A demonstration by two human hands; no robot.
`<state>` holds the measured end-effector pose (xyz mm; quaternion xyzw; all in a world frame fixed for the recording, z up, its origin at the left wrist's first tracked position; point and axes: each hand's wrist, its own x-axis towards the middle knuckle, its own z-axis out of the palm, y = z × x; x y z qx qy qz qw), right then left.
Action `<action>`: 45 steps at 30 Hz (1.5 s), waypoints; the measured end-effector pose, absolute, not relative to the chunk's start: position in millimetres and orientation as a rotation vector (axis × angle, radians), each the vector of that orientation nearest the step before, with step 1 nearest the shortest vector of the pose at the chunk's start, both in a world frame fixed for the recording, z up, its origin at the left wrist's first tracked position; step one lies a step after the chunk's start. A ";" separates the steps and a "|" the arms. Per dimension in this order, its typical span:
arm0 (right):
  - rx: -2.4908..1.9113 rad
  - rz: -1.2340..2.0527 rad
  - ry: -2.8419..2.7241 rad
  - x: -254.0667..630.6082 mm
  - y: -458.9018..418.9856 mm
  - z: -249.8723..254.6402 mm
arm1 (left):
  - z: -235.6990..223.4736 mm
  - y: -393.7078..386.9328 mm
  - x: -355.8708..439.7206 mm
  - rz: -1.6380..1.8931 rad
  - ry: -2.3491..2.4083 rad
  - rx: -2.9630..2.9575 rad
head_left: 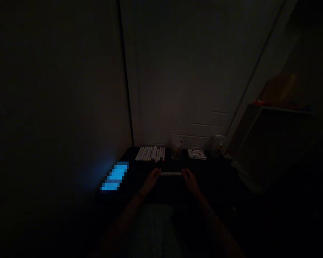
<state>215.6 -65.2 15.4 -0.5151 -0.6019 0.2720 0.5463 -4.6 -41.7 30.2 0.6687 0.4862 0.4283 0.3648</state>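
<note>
The room is very dark. My left hand (151,181) and my right hand (190,181) are held out over a dark table (220,172), each pinching one end of a thin white marker (171,174) that lies level between them. Just beyond, at the table's back, a row of several white markers (150,153) lies side by side. Both hands' fingers are closed on the marker's ends.
A glowing blue screen (115,176) lies at the table's left edge. A small clear container (177,150), a flat printed card or pack (196,154) and another clear jar (217,146) sit along the back by the wall. A dark cabinet (271,143) stands at the right.
</note>
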 end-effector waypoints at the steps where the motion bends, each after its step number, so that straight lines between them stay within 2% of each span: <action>1: -1.260 0.593 -1.444 216.5 -62.2 11.8 | 27.9 -37.9 -4.3 1.099 1.243 1.714; 6: -1.445 0.370 -1.528 217.2 -52.9 -3.9 | 18.4 -31.5 -3.5 1.125 1.229 1.846; 18: -1.687 0.170 -1.642 217.7 -52.9 -7.7 | 10.4 -34.3 -0.5 1.110 1.339 2.020; 33: -1.428 0.483 -1.542 219.9 -54.7 -1.9 | 11.8 -31.2 -1.1 1.111 1.365 1.968; 45: -1.403 0.510 -1.544 221.2 -53.1 0.1 | 14.0 -30.8 0.8 1.124 1.316 1.924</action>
